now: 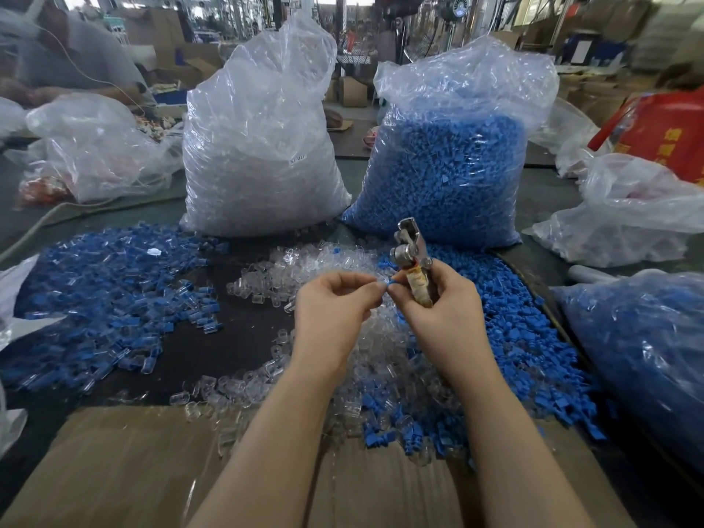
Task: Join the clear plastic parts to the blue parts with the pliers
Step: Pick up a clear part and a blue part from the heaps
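Head view, setting: workshop with cartons behind; dark work surface (236,337) with flattened brown cardboard (125,463) at 6 o'clock.
Supply: tall crinkled clear bag of clear plastic parts (259,146) at 11 o'clock; matching bag of blue plastic parts (445,173) at 1 o'clock.
Left hand (331,310): fingers curled, pinching a small part; its fingertips meet the right hand's.
Right hand (442,302): fingers wrapped round the metal pliers with tape-wound handle (413,261), head pointing to 12 o'clock; fingertips pinch a small blue part (392,282).
Progress: large heap of joined blue-and-clear pieces (106,299) at 9 o'clock; loose glossy clear parts (343,261) centre and matte blue parts (525,337) at 3 o'clock remain, so I judge plenty is left.
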Demonstrator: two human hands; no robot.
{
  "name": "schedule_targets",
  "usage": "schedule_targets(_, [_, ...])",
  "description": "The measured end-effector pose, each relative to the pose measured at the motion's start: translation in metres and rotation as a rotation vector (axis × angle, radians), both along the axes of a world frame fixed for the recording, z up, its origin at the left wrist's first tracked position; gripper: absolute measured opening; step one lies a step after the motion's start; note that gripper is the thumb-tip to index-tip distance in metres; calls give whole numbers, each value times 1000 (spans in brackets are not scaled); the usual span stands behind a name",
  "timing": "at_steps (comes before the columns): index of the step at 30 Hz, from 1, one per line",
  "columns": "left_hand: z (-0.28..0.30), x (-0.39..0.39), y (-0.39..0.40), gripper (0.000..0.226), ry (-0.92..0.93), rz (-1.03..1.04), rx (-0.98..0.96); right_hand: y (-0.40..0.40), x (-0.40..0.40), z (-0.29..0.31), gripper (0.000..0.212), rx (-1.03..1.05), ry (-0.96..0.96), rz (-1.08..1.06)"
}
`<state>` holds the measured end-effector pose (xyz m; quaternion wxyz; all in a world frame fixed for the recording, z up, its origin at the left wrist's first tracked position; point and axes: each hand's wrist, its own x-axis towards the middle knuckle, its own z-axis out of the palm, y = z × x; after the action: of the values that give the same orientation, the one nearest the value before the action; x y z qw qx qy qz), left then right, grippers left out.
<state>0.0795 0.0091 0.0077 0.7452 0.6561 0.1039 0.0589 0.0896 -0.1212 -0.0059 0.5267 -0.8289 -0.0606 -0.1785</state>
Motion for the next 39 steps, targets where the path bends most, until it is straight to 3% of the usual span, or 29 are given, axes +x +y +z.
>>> schedule_targets(7, [1, 0, 2, 5, -10, 5, -65, 4, 1, -1, 17, 109, -33, 10])
schedule_targets(14, [4, -2, -3, 7, -62, 8, -74, 6, -1, -2, 9, 88, -47, -87])
schedule_targets(24, [-2, -1, -6, 20, -235, 99, 250, 8, 1, -1, 9, 113, 25, -47])
schedule_targets(31, [-5, 0, -6, 16, -278, 175, 335, 5, 1, 3, 8, 108, 89, 30])
schedule_targets(39, [-6, 2, 2, 14, -263, 139, 176, -11, 1, 2, 11, -27, 183, 174])
